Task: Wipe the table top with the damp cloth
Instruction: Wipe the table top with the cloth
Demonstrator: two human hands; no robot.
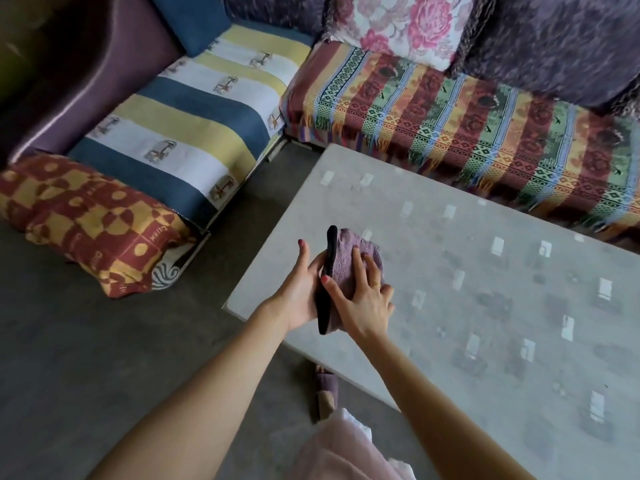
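Purple cloth (349, 261) pressed by right hand (363, 303) near table (450, 306) corner.

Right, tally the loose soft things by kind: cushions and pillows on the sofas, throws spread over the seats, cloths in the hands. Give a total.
Cushions and pillows: 3, namely the blue cushion, the floral pillow and the red and yellow pillow.
Throws: 2, the striped throw and the woven fringed throw.
Cloths: 1, the purple cloth.
Total: 6
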